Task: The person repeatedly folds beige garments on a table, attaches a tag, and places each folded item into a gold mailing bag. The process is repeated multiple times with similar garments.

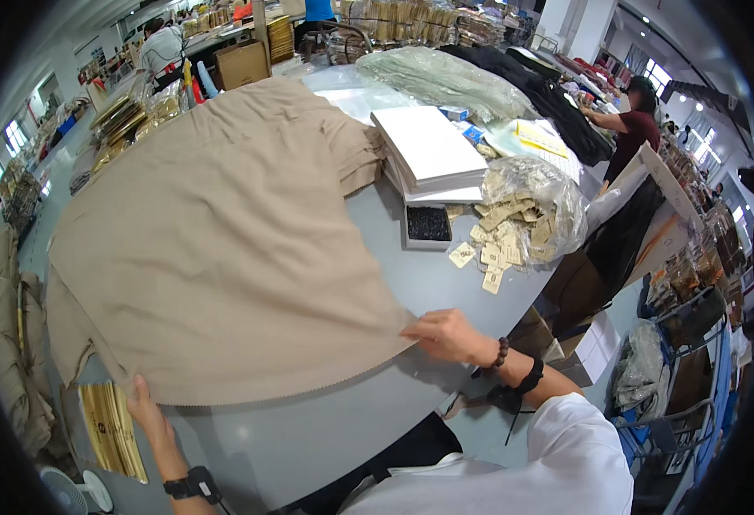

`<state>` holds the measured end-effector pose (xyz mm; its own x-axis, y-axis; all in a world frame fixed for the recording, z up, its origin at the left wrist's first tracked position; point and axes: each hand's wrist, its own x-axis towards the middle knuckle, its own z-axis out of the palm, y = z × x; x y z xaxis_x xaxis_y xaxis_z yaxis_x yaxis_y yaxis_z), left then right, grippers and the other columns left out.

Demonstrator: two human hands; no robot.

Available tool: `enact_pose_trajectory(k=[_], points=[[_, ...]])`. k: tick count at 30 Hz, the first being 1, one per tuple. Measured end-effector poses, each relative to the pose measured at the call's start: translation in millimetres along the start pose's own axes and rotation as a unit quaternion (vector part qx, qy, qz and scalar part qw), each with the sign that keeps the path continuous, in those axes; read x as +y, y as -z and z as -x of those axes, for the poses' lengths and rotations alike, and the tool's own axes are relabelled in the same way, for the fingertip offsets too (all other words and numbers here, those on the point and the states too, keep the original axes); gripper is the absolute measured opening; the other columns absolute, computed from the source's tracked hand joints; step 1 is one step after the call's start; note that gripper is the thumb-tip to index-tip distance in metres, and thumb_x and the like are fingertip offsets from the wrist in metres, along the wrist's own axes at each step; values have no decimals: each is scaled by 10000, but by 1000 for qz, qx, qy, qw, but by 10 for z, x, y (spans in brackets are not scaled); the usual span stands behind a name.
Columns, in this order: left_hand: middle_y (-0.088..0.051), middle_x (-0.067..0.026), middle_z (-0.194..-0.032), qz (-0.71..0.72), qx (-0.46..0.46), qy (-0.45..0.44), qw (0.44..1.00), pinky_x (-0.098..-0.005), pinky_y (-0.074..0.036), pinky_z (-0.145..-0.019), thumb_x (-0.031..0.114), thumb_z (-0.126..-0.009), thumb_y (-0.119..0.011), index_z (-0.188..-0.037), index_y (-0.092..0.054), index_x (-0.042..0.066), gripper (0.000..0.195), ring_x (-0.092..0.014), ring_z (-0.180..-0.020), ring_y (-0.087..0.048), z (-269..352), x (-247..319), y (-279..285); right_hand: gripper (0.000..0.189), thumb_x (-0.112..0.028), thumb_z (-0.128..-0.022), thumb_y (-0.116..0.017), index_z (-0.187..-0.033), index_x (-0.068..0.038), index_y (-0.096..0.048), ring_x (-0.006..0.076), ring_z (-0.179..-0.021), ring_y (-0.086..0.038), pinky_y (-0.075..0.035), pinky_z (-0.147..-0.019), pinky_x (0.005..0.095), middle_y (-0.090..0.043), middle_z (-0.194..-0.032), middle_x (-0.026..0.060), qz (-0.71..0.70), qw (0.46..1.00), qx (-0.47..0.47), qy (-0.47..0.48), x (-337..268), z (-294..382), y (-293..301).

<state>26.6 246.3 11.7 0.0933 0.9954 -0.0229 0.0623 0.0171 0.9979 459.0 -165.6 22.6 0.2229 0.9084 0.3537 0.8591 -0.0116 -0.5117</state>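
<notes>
A beige knit garment (222, 244) lies spread over the grey table (274, 444), its scalloped hem towards me. Its near right corner is pinched in my right hand (448, 335), between thumb and fingers. At the near left corner, my left hand (148, 409) grips the hem with the thumb on top; the fingers beneath are hidden. One sleeve hangs down on the left, and the folded far right part rests beside the white stack. Gold printed packets (112, 430) lie just left of my left hand.
A stack of white boards (428, 145) stands beyond the garment, with a small box of black pieces (428, 225) before it. Paper hang tags (496, 251) spill from a clear plastic bag (557, 193). Cartons (583, 341) stand below the right edge. A person (637, 125) works at the far right.
</notes>
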Motion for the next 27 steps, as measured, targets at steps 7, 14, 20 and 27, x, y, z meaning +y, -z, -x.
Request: enact_pose_trajectory(k=[7, 14, 20, 27], points=[[-692, -145, -1291, 59, -42, 15, 997, -312, -533, -931, 216, -1077, -630, -1381, -591, -114, 451, -195, -1101, -673, -127, -98, -68, 147, -105, -966, -667, -996, -55, -802, 84, -720, -736, -587, -666, 268, -786, -820, 36, -248, 929, -50, -269, 3, -139, 163], [-730, -72, -1114, -3, -47, 15, 999, -282, -510, -753, 247, -1051, -676, -1211, -696, -57, 344, -121, -935, -668, -138, 144, -163, 216, -166, -1038, -686, -1129, 3, -784, 105, -816, -716, -584, -754, 271, -790, -927, 63, -294, 918, 235, -120, -18, -819, 216], [-727, -34, -1044, 25, -21, -5, 999, -255, -458, -650, 265, -1048, -683, -1166, -715, -20, 310, -86, -809, -630, -177, 369, -294, 265, -129, -1012, -652, -1267, -80, -703, 294, -870, -729, -576, -748, 381, -752, -1063, 141, -56, 997, 39, -21, -27, -725, -394], [-732, -59, -1115, 11, -34, -4, 999, -260, -488, -730, 269, -1050, -676, -1219, -702, -40, 352, -112, -901, -667, -251, 422, -195, 184, -98, -1014, -572, -1133, -43, -701, 371, -925, -713, -550, -736, 490, -748, -1048, 182, 113, 992, -37, 34, 137, -694, -564]])
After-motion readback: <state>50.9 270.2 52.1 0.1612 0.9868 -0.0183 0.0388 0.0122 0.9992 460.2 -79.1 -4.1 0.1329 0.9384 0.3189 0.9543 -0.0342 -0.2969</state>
